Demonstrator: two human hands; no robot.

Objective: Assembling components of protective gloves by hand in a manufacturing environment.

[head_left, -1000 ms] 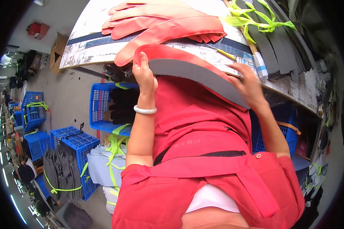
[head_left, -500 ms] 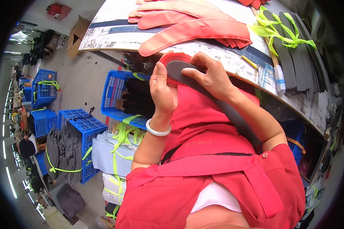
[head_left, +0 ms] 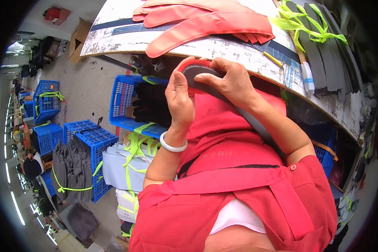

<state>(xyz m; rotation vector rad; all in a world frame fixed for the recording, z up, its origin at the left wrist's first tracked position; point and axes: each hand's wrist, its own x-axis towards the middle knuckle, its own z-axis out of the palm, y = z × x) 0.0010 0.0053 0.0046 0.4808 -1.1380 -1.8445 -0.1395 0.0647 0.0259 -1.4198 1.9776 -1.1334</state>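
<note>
A long dark grey strip (head_left: 192, 74) with a rounded end runs from between my hands down across my front toward my right arm. Around its end curls the rim of a red cover piece (head_left: 194, 63). My left hand (head_left: 180, 101) cups the red piece from the left, thumb upright and fingers hidden behind it. Opposite, my right hand (head_left: 235, 82) presses its thumb on the strip's grey face, with its bent fingers on the red rim. Just beyond my hands, several flat red-orange curved pieces (head_left: 210, 29) lie stacked on the worktable (head_left: 126, 46).
A yellow pen-like tool (head_left: 274, 59) and a bundle of grey strips (head_left: 323, 67) tied with neon ribbon are on the table. Left of me stand a blue crate (head_left: 121, 101) with black pieces, tied light-grey stacks (head_left: 115, 168) and another blue crate (head_left: 101, 145) beside grey pieces.
My right thumb has slid slightly left along the strip's end. More of the red rim now wraps the grey edge. The whole view has shifted a little.
</note>
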